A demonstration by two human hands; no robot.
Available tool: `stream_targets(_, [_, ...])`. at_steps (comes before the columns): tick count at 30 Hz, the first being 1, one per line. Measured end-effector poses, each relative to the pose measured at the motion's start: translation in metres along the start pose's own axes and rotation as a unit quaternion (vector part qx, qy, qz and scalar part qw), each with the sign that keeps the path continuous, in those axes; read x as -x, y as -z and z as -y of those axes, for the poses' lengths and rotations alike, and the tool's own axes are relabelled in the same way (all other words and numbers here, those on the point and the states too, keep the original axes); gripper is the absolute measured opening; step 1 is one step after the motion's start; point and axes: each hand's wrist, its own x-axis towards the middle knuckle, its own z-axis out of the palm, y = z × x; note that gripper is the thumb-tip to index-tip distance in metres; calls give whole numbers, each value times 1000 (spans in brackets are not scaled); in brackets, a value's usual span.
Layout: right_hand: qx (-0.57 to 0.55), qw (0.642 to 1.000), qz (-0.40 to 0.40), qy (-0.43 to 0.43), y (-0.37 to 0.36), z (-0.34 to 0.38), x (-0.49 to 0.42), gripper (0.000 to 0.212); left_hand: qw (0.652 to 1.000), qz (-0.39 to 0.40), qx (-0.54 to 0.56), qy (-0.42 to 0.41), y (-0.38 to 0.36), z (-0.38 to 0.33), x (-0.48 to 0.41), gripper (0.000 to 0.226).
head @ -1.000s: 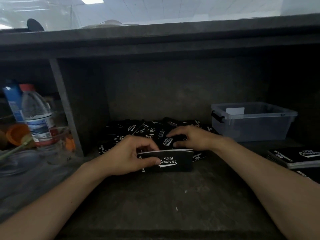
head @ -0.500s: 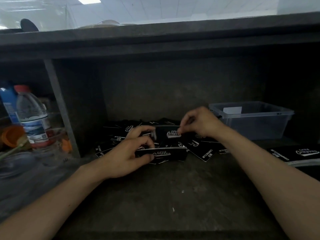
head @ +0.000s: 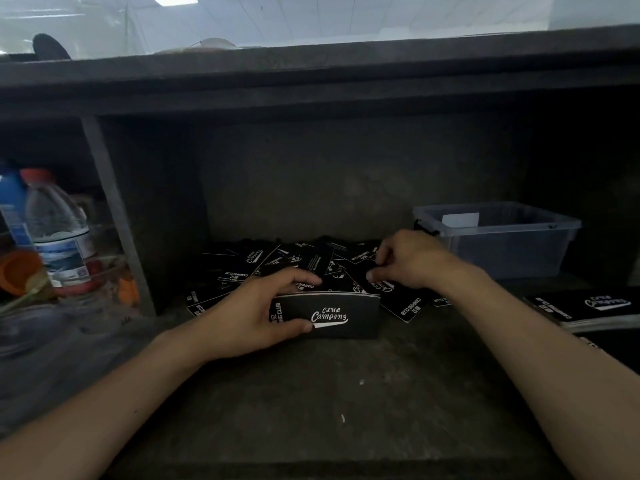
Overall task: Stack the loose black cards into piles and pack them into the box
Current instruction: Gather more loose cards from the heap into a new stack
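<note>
A heap of loose black cards (head: 263,265) with white "Club Camping" print lies at the back of the dark shelf. My left hand (head: 256,313) grips a stack of cards (head: 343,315), held on edge with its printed face toward me. My right hand (head: 408,261) rests on the heap just right of the stack, fingers curled down onto a card there; whether it grips one I cannot tell. The clear plastic box (head: 498,244) stands open at the right, back of the shelf. Another pile of cards (head: 585,308) lies flat at the far right.
A shelf divider post (head: 114,216) stands to the left. Beyond it are a water bottle (head: 59,233), an orange cup (head: 17,271) and clear containers. The shelf overhang (head: 311,84) hangs low above. The bare shelf surface (head: 329,403) stretches in front.
My right hand carried a card from the heap to the stack, then came back down onto the heap. My left hand kept hold of the stack, now turned more upright.
</note>
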Motion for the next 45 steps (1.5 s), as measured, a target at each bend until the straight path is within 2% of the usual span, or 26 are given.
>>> stream_targets(3, [21, 999, 46, -20, -12, -1, -5, 51, 999, 0, -35, -25, 0, 0, 0, 49])
stream_targets(5, [-42, 998, 37, -40, -5, -1, -6, 58, 999, -2, -27, -28, 1, -1, 1, 49])
stream_targets(7, [-154, 987, 15, -48, 6, -4, -6, 58, 1000, -1, -19, -25, 2, -2, 2, 48])
stream_targets(10, [-392, 918, -2, -54, 19, -9, -4, 47, 999, -13, -30, -42, 2, 1, 0, 45])
stream_targets(12, [-486, 871, -26, -59, 22, -5, -2, 43, 998, -15, -36, -43, 2, 4, -1, 44])
stream_targets(14, [-522, 849, -56, -59, 19, 3, 0, 37, 999, -14, -33, -35, 2, 7, -1, 44])
stream_targets(16, [-533, 843, -51, -61, 14, 10, 1, 35, 999, -18, -33, -29, 3, 8, -1, 43])
stream_targets(20, [-571, 820, 35, -36, 8, 16, 3, 49, 999, -27, -39, -15, 4, 6, 0, 48])
stream_targets(22, [-575, 812, 94, -25, 6, 19, 6, 42, 999, -22, -42, -4, 4, 6, 0, 52])
stream_targets(23, [-563, 816, 129, -25, 6, 20, 8, 37, 999, -21, -35, 0, 3, 5, 0, 53])
stream_targets(26, [-411, 873, 262, 4, 13, 15, 15, 19, 999, -20, 21, 20, 3, 2, 0, 60])
stream_targets(28, [-346, 896, 277, 3, 19, 12, 18, 38, 999, -9, 38, 25, 3, -1, 1, 65])
stream_targets(29, [-344, 910, 232, -8, 19, 11, 16, 44, 999, -5, 26, 19, 3, -2, 1, 65])
stream_targets(30, [-336, 930, 151, -18, 16, 10, 12, 44, 1000, -5, 7, 5, 3, -4, 1, 63])
stream_targets(32, [-197, 980, -12, -28, 3, 6, 3, 52, 1000, -7, -17, -19, 3, -6, 1, 59])
stream_targets(33, [-119, 992, -33, -24, -5, 5, 1, 66, 1000, -5, -18, -22, 3, -6, 1, 59])
stream_targets(34, [-78, 996, -16, -25, -13, 4, -1, 77, 1000, -4, -18, -19, 2, -6, 1, 60])
stream_targets(37, [-81, 995, 30, -47, -18, 0, -6, 81, 1000, -5, -15, 6, 2, -6, 2, 62])
stream_targets(38, [-96, 993, 28, -55, -13, -3, -8, 76, 1000, -7, -17, 7, 2, -6, 2, 59])
stream_targets(40, [-183, 981, 20, -55, 3, -7, -8, 53, 999, -18, -29, 2, 3, -5, 1, 52])
stream_targets(41, [-260, 964, 21, -57, 10, -10, -8, 40, 999, -25, -35, -1, 3, -5, 0, 49])
stream_targets(43, [-402, 913, 39, -64, 20, -12, -3, 28, 998, -37, -45, -7, 3, -2, -1, 46])
stream_targets(45, [-448, 891, 57, -51, 26, -10, 2, 25, 998, -42, -51, -7, 3, 3, -1, 45])
